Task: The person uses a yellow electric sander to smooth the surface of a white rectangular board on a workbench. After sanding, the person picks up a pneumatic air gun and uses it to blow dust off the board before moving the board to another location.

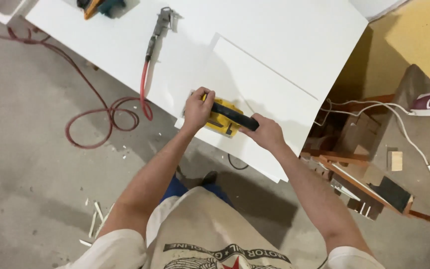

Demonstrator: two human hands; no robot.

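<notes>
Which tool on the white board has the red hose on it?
The grey metal tool lying alone near the board's top edge; the red hose runs from its end. The yellow tool is in both hands, hoseless.

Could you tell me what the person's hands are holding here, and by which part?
Both hands hold one yellow power tool on the white panel: the left hand grips its front end, the right hand its black handle.
</notes>
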